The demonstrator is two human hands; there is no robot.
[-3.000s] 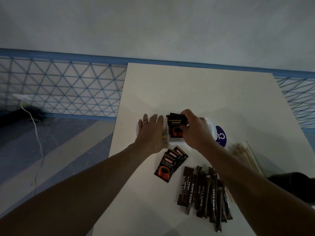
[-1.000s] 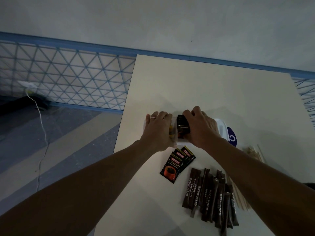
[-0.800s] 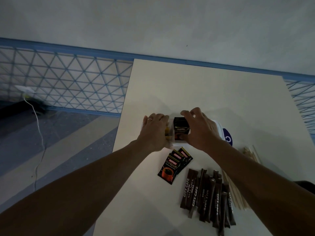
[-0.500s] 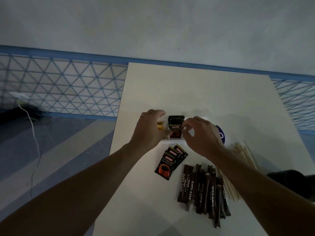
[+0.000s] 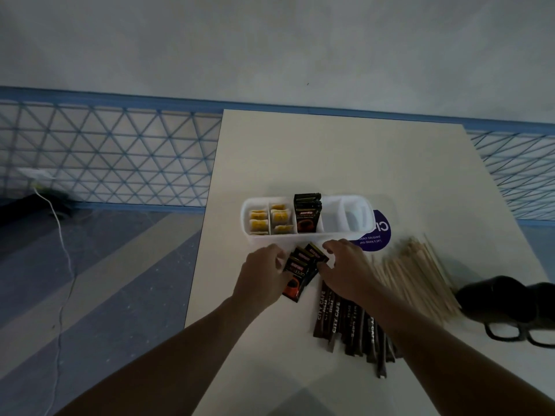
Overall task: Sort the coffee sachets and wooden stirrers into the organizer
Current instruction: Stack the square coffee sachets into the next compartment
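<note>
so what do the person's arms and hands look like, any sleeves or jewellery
Two bare arms: the left forearm and right forearm show no sleeves anywhere in frame. The left hand and right hand wear no gloves; no watch or band shows at either wrist. Too dim to tell a ring.

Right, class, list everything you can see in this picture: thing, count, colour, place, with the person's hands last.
table: one, cream, centre of view
organizer: one, white, mid-table
small sachets: several, yellow, two leftmost compartments
upright coffee sachets: stack, black, middle compartment
loose coffee sachets: fanned stack, black and red, in front of the organizer
stick sachets: pile, dark brown, nearest the camera
wooden stirrers: pile, pale, right of the stick sachets
sticker: one, purple, right of the organizer
dark object: one, black, right table edge
cable: one, white, floor at left
left hand: at the loose stack's left edge
right hand: at its right edge, grip unclear
</note>
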